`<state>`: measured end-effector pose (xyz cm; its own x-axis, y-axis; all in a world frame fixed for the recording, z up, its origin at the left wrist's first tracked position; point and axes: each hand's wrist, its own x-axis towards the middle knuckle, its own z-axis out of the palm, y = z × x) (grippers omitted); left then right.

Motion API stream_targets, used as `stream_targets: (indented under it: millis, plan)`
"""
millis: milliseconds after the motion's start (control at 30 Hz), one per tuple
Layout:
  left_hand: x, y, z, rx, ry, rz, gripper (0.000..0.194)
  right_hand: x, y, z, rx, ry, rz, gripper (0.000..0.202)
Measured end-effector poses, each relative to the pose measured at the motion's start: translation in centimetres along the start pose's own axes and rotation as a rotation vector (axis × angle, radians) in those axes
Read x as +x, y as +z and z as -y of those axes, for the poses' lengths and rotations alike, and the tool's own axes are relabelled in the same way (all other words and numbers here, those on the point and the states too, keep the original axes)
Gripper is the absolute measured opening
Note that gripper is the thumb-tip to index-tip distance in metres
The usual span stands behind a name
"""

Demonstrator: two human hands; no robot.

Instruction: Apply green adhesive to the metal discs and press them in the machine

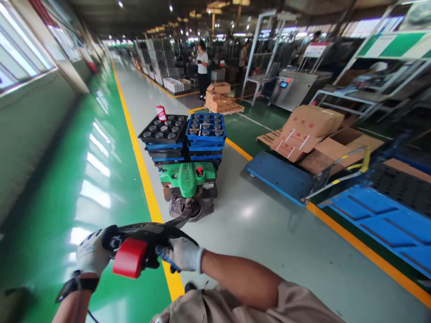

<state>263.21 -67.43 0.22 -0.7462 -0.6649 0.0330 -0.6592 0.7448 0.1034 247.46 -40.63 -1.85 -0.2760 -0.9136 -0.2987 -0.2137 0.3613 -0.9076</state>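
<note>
A green pallet truck [187,178] stands ahead on the grey walkway, its black control handle [151,231] with a red end piece [129,258] reaching back to me. My left hand [94,251], in a white and blue glove, is wrapped round the handle's left end. My right hand [182,254], gloved the same way, grips the right side of the handle. In front of the truck body are two stacks of trays, a black-topped one [163,128] and a blue-topped one [206,127], holding round dark parts. A red and white object [161,113] rests on the black tray.
To the right are a blue flat cart [279,175], cardboard boxes [306,130] and a blue crate [380,206]. Further ahead, a person [202,67] stands by stacked cartons [218,98]. Yellow lines [134,148] edge the walkway; a wall [30,121] runs along the left.
</note>
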Motion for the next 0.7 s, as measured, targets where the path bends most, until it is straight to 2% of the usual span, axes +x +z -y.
stream_targets:
  millis: [100,200,267,333,400,467,600,700]
  plan:
    - [-4.2,1.4,-6.0,0.022,0.025,-0.041,0.05,-4.4,-7.3,-2.1,-0.064,0.135,0.032,0.063]
    - [-8.4,3.1,-13.2,-0.084,0.159,-0.089,0.054,-8.3,-15.8,-4.2,-0.269,0.214,-0.003,0.062]
    - [-10.1,3.8,-17.9,-0.214,0.254,-0.085,0.055,-9.8,-20.8,-5.4,-0.326,0.243,-0.017,0.056]
    - [-10.5,3.9,-21.6,-0.328,0.312,-0.025,0.058,-10.2,-24.6,-6.4,-0.366,0.249,-0.033,0.049]
    - [-9.7,3.6,-23.9,-0.375,0.311,0.055,0.063,-9.6,-27.3,-7.1,-0.444,0.221,-0.07,0.044]
    - [-8.6,3.2,-25.1,-0.334,0.263,0.078,0.065,-8.3,-29.2,-7.6,-0.515,0.17,-0.084,0.042]
    - [-7.0,2.8,-26.7,-0.195,0.176,-0.059,0.066,-5.3,-32.3,-8.2,-0.577,0.041,-0.069,0.043]
    - [-6.5,3.1,-29.1,-0.181,0.157,-0.093,0.064,-3.7,-35.2,-8.6,-0.593,-0.009,-0.078,0.044]
